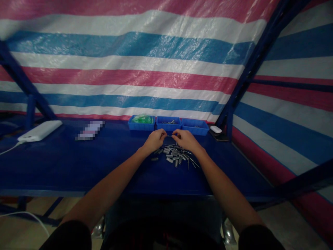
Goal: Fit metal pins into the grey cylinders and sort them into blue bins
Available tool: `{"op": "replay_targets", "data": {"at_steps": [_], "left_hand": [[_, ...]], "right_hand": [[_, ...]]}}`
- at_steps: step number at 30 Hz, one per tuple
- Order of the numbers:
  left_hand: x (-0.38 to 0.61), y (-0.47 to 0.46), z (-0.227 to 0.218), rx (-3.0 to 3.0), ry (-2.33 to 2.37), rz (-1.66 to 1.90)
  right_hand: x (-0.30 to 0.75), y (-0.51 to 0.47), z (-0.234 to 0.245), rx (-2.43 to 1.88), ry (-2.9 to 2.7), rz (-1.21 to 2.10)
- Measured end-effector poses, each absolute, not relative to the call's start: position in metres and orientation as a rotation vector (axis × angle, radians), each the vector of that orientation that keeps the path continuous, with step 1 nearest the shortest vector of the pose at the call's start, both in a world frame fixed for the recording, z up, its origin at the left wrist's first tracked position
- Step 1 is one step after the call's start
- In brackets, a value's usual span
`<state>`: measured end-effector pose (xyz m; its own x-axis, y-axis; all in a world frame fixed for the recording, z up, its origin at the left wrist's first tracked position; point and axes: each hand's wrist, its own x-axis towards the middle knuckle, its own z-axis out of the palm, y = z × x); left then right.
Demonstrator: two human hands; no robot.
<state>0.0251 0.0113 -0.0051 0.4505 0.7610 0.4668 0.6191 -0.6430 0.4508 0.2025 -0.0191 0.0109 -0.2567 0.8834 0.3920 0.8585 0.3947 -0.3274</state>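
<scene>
My left hand [155, 139] and my right hand [185, 139] face each other above the blue table, fingertips pinched. Between them runs a thin metal rod [169, 135], with an end in each pinch; its tips are hidden by the fingers. Just below lies a loose pile of short silver metal cylinders [170, 160] and thin metal pins [193, 162], the pins mostly on the right side. Behind my hands stand three blue bins in a row: one with green plastic pieces [143, 119], a middle bin [161, 124] with small metal parts, and a right bin [196, 131] with few small pieces.
On the left of the table [104, 170] lie a white power bank [41, 131] with a cable and a blurred-out flat object [91, 130]. At right, a white earbud case [215, 129] rests by a dark phone-like slab [222, 137]. Blue frame posts and striped sheeting [145, 78] enclose the table.
</scene>
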Motion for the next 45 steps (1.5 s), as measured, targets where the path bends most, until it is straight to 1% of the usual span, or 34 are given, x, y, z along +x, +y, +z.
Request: {"op": "replay_targets", "data": {"at_steps": [3,7,13,16,20,25,32,39,45], "left_hand": [[0.028,0.005,-0.002,2.492,1.086,1.009],[0.029,0.004,-0.003,2.424,1.053,1.070],[0.039,0.007,-0.007,1.914,0.997,1.151],[0.046,0.004,-0.006,1.782,0.906,1.144],[0.045,0.002,-0.006,1.902,0.936,1.086],[0.032,0.004,-0.004,2.246,1.066,1.269],[0.028,0.006,-0.001,2.431,1.002,1.231],[0.028,0.001,0.004,2.530,1.155,1.176],[0.024,0.000,0.011,2.667,1.213,1.006]], "right_hand": [[0.195,-0.025,0.011,-1.433,-2.233,0.093],[0.200,-0.024,0.012,-1.373,-2.142,0.183],[0.194,-0.016,0.006,-1.189,-1.745,0.393],[0.183,-0.017,0.003,-1.124,-1.644,0.447],[0.174,-0.021,0.002,-1.132,-1.671,0.301],[0.175,-0.023,0.002,-1.221,-1.943,0.108],[0.175,-0.029,0.008,-1.489,-2.086,-0.146],[0.170,-0.035,0.013,-1.585,-2.126,-0.228],[0.167,-0.037,0.011,-1.624,-2.164,-0.239]]}}
